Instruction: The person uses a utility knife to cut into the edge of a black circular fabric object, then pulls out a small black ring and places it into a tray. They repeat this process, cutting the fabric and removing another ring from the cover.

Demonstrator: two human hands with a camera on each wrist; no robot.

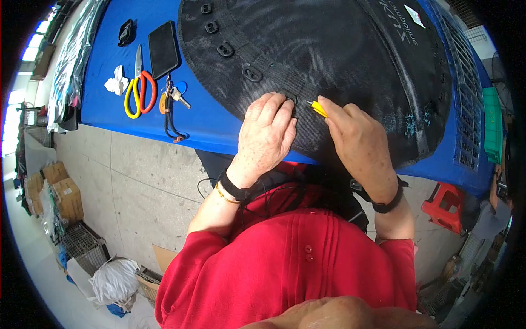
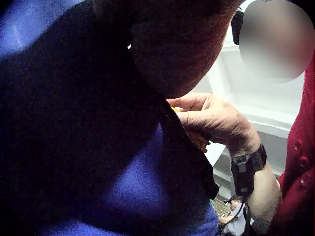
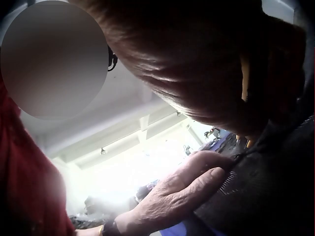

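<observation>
A large black mesh piece (image 1: 339, 49) with a curved edge band and several black plastic fittings lies on the blue table. My left hand (image 1: 267, 131) rests on its band, fingertips at a fitting partly hidden under them. Just to the right, my right hand (image 1: 361, 142) grips a small yellow-handled tool (image 1: 319, 108), its thin tip pointing left toward that fitting. The right wrist view shows the left hand (image 3: 179, 194) on the black fabric (image 3: 266, 191). In the left wrist view the right hand (image 2: 216, 120) pinches the tool, mostly hidden.
On the blue table (image 1: 208, 134) at the left lie scissors (image 1: 140, 88), a phone (image 1: 164, 50), keys (image 1: 174, 96), a crumpled white tissue (image 1: 116, 81) and a small black object (image 1: 127, 33). A red stool (image 1: 445, 207) stands at the right, boxes (image 1: 67, 192) at the left.
</observation>
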